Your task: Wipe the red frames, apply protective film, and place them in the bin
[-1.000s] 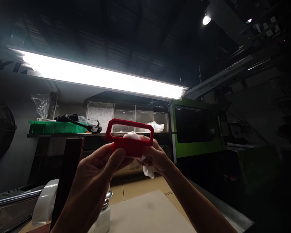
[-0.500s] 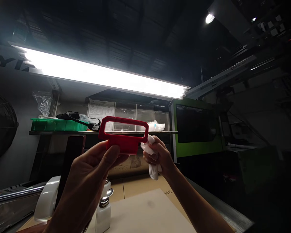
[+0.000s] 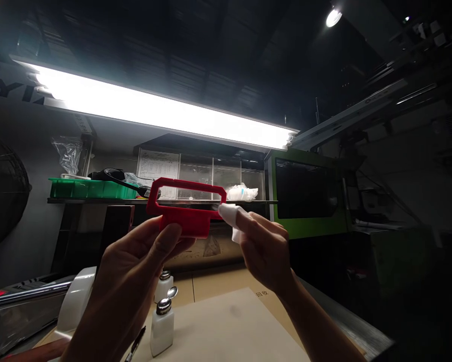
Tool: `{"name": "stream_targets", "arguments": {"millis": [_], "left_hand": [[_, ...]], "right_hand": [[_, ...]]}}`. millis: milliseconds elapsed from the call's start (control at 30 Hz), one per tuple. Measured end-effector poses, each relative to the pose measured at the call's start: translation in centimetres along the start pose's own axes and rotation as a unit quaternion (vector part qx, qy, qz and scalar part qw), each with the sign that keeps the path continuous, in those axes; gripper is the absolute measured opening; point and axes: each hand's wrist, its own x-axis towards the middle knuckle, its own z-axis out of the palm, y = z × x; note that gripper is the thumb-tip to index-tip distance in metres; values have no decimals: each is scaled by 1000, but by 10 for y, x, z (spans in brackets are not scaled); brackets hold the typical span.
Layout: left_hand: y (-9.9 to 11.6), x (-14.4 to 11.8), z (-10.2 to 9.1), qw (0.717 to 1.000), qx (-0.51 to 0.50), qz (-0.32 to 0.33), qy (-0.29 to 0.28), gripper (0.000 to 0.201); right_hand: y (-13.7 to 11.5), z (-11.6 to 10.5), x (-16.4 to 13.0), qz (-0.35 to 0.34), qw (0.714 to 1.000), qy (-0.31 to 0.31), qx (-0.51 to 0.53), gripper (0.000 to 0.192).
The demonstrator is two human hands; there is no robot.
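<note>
red frame [image 3: 186, 223] stands up from my left hand [image 3: 135, 266], pinched between thumb and fingers; my right hand [image 3: 265, 246] pinches cloth [image 3: 229, 213] over its fingertips, at the frame corner nearest them. likely wiping; next needs a steady left pinch.

A red frame [image 3: 188, 211], with clipped corners and a wide opening above a solid tab [image 3: 188, 224], stands upright, dipping slightly rightward, its tab pinched in the left hand [image 3: 135, 261]. A white cloth [image 3: 229, 213], bunched in the right hand [image 3: 265, 246], overlaps its lower right corner.
</note>
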Motion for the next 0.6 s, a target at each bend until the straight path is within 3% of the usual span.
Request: {"name": "stream_targets", "arguments": {"millis": [133,300,433,533,600], "left_hand": [[4,-3,1,1000,2,6,7,25],[3,-5,-8,1000,-3,1,-1,23],[5,-5,-14,1000,-1,-4,15,24],[4,-20,-23,999,25,-27,28,27],[-5,-42,-36,994,55,-82,41,33]], "right_hand": [[-2,1,7,-58,990,-38,-123,43],[1,-1,-7,-71,994,-70,-46,34],[-5,-2,-26,-20,992,-82,91,28],[-17,-4,-40,75,976,-102,180,15],[-24,-7,-52,146,959,-115,214,31]]}}
